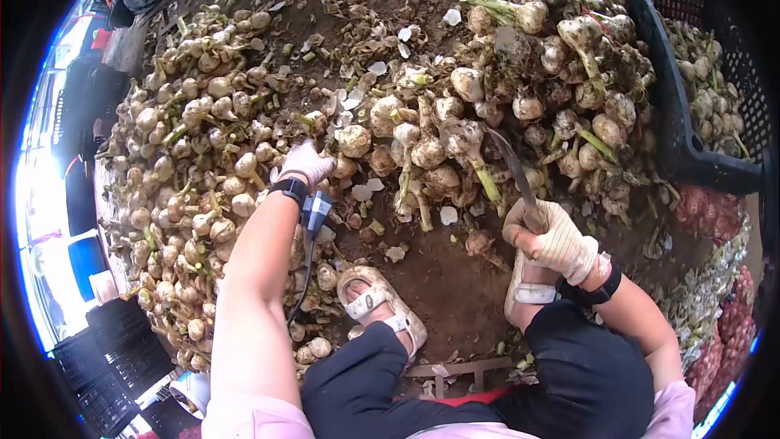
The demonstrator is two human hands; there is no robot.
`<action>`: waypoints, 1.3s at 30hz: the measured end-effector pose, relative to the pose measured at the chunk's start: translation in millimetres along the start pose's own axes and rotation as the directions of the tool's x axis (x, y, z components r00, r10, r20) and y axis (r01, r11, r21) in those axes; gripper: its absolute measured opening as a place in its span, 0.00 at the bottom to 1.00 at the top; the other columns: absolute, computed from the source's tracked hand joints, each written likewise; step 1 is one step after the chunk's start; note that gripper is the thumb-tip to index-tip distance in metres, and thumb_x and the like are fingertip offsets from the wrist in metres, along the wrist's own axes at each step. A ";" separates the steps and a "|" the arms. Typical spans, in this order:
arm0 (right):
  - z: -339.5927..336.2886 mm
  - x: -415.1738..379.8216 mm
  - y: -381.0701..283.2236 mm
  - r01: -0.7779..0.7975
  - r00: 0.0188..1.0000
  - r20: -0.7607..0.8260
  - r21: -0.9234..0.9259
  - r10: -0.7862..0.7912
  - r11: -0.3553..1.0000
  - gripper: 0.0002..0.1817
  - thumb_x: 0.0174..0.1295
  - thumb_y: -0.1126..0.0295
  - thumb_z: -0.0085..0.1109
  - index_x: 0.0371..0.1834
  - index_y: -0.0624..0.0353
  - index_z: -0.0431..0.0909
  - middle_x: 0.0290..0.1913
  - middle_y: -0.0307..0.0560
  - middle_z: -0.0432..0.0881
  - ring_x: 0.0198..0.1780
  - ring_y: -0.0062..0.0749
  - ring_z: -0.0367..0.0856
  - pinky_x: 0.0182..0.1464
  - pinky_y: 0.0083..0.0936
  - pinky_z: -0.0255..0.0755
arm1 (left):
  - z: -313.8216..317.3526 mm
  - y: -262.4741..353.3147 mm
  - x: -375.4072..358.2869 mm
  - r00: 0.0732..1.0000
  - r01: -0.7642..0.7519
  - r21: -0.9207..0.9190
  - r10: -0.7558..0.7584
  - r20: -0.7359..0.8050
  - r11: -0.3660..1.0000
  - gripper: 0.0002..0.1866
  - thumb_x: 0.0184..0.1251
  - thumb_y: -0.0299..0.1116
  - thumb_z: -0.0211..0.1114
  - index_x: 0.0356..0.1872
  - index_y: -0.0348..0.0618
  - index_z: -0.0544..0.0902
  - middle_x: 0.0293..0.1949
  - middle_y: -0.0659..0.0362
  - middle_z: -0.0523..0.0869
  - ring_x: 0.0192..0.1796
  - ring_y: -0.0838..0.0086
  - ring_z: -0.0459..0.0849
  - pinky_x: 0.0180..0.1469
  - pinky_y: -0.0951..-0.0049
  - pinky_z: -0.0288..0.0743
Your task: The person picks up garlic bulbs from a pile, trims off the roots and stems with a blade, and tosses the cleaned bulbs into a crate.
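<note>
Garlic bulbs (353,141) lie heaped before the right hand (552,240), which is closed around a curved knife (513,169), and beside the left hand (307,162), whose grip cannot be told. A dark crate (723,167) at upper right holds more bulbs. The heaped ones are pale, soil-stained, some with green stalks (487,183), on brown ground (443,272) littered with peelings (452,17); a black crate (106,362) stands at lower left.

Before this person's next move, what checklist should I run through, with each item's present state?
1. Right hand grips curved-bladed tool: ok, fingers closed around it.
2. Tool apart from left hand: ok, clearly separated.
3. Left hand, among garlic bulbs, holding one: cannot tell, fingertips unclear.
4. Cable clear of tool: ok, hangs beside left forearm.
5. Feet fully covered: not ok, open sandals show skin.
</note>
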State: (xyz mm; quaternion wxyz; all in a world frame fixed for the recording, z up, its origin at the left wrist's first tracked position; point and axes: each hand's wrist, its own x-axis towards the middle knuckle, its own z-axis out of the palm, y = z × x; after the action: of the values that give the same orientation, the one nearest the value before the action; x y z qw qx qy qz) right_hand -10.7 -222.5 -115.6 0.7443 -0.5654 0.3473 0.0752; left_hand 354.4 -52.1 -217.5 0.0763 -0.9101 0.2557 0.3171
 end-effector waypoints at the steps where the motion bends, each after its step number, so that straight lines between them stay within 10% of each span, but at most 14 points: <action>1: 0.1 2.4 3.5 -0.001 1.000 0.006 -0.001 0.001 1.000 0.02 0.54 0.77 0.58 0.30 0.60 0.75 0.25 0.31 0.73 0.29 0.13 0.67 0.34 0.16 0.66 | -1.3 0.8 3.5 0.996 0.047 -0.041 -0.044 0.083 0.998 0.39 0.48 0.47 0.63 0.60 0.33 0.65 0.50 0.42 0.78 0.52 0.56 0.78 0.54 0.67 0.72; 9: 4.3 9.0 20.5 0.088 0.993 0.071 0.053 -0.092 0.995 0.07 0.52 0.76 0.63 0.25 0.59 0.73 0.24 0.34 0.76 0.26 0.13 0.67 0.29 0.15 0.65 | 45.8 -5.5 -3.7 0.986 0.127 -0.366 -0.159 -0.056 0.922 0.38 0.46 0.41 0.67 0.60 0.36 0.65 0.53 0.45 0.77 0.55 0.57 0.77 0.57 0.68 0.69; 16: -1.3 7.0 44.3 0.061 0.989 0.138 -0.039 -0.055 0.997 0.04 0.51 0.75 0.58 0.30 0.61 0.75 0.25 0.30 0.72 0.27 0.14 0.66 0.31 0.15 0.62 | 104.3 15.1 -74.3 0.912 -0.155 -0.472 -0.057 -0.405 0.868 0.23 0.50 0.35 0.68 0.48 0.35 0.78 0.49 0.48 0.80 0.51 0.62 0.79 0.54 0.71 0.71; 19: -0.5 -0.8 41.5 0.065 0.984 0.172 -0.113 -0.045 0.991 0.04 0.51 0.75 0.59 0.30 0.61 0.75 0.24 0.30 0.72 0.28 0.14 0.67 0.31 0.15 0.63 | 115.1 45.5 -118.7 0.861 -0.467 -0.715 0.083 -0.502 0.520 0.15 0.55 0.20 0.59 0.46 0.36 0.79 0.41 0.54 0.82 0.46 0.69 0.79 0.51 0.76 0.72; 21: 3.5 -7.8 42.2 0.158 0.978 0.163 -0.170 -0.130 0.973 0.04 0.51 0.74 0.59 0.30 0.60 0.75 0.23 0.31 0.73 0.27 0.14 0.68 0.30 0.16 0.65 | 117.6 63.2 -146.5 0.804 -0.588 -0.735 0.147 -0.576 0.337 0.17 0.62 0.33 0.63 0.50 0.35 0.75 0.40 0.58 0.82 0.39 0.76 0.79 0.45 0.76 0.74; 22: 6.5 -12.5 39.8 0.203 0.972 0.156 -0.182 -0.176 0.962 0.04 0.51 0.74 0.59 0.29 0.60 0.75 0.22 0.32 0.73 0.26 0.14 0.68 0.29 0.17 0.65 | 101.2 77.0 -178.4 0.934 -0.344 -0.934 0.142 -0.329 0.097 0.19 0.62 0.36 0.63 0.50 0.36 0.74 0.41 0.59 0.81 0.39 0.79 0.78 0.45 0.77 0.74; 23: 6.8 -16.8 38.2 0.251 0.963 0.149 -0.194 -0.225 0.948 0.04 0.52 0.74 0.59 0.29 0.60 0.75 0.21 0.33 0.73 0.26 0.14 0.68 0.29 0.17 0.65 | 116.4 73.2 -178.9 0.856 -0.516 -0.805 0.132 -0.501 0.293 0.18 0.62 0.36 0.64 0.48 0.36 0.74 0.40 0.60 0.80 0.39 0.80 0.78 0.45 0.78 0.74; 25: 3.7 -19.7 46.3 0.332 0.941 0.153 -0.262 -0.301 0.906 0.04 0.52 0.74 0.59 0.30 0.60 0.75 0.20 0.34 0.73 0.24 0.15 0.67 0.28 0.18 0.65 | 111.6 83.8 -201.4 0.820 -0.572 -0.792 0.126 -0.558 0.216 0.18 0.61 0.35 0.64 0.47 0.35 0.74 0.40 0.60 0.81 0.40 0.80 0.78 0.45 0.79 0.74; 32: -13.6 -23.8 65.9 0.280 0.959 0.125 -0.310 -0.253 0.909 0.04 0.52 0.76 0.59 0.30 0.59 0.74 0.21 0.34 0.72 0.26 0.15 0.66 0.30 0.18 0.65 | 103.4 71.4 -210.3 0.975 -0.105 -0.951 0.156 -0.156 -0.291 0.18 0.61 0.28 0.60 0.53 0.37 0.74 0.40 0.58 0.81 0.40 0.76 0.80 0.43 0.78 0.75; 39: -20.9 -25.3 61.7 0.208 0.978 0.066 -0.182 -0.199 0.961 0.03 0.51 0.75 0.59 0.26 0.59 0.74 0.21 0.34 0.70 0.25 0.17 0.66 0.29 0.19 0.65 | 108.6 81.5 -201.4 0.937 0.343 -0.607 0.309 0.165 -0.717 0.16 0.63 0.39 0.57 0.44 0.37 0.76 0.38 0.51 0.83 0.34 0.64 0.83 0.35 0.70 0.81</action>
State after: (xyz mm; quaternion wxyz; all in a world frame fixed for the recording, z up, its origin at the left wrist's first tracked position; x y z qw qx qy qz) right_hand -69.8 -212.5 -151.5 0.6995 -0.6638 0.2609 0.0441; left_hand 119.5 -5.3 -177.0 -0.7644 -0.3240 -0.2458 0.5004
